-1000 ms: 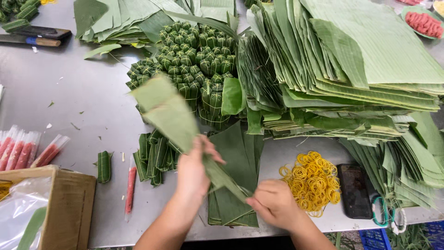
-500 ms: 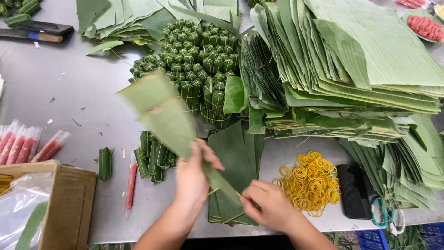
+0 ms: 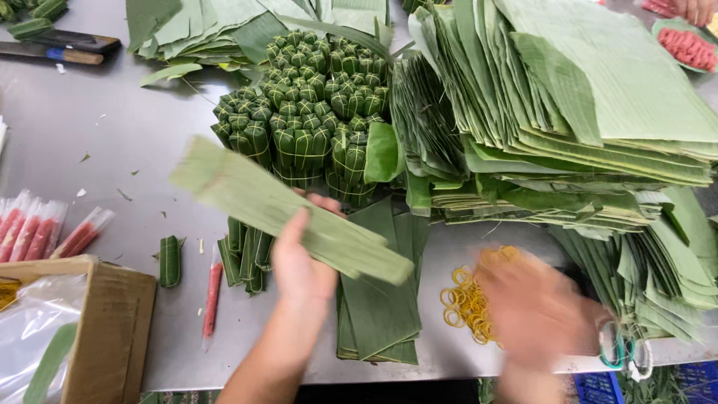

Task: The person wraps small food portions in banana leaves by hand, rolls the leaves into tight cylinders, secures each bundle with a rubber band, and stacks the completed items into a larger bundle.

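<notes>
Gripping a long strip of banana leaf [image 3: 288, 209], the left hand [image 3: 299, 258] closes its fingers round the strip's middle, lifting it clear of the steel table [image 3: 97, 142], seemingly so both ends swing free. The strip's long axis runs from 10 o'clock to 4 o'clock, its far end toward 10 and its near end over the flat leaf pile [image 3: 381, 314]. The right hand [image 3: 535, 310], at 3 o'clock of the left, is motion-blurred above the yellow rubber bands [image 3: 464, 303]; whether its fingers are closed cannot be told. Tied leaf parcels [image 3: 307, 123] stand bunched at 12 o'clock, within reach.
</notes>
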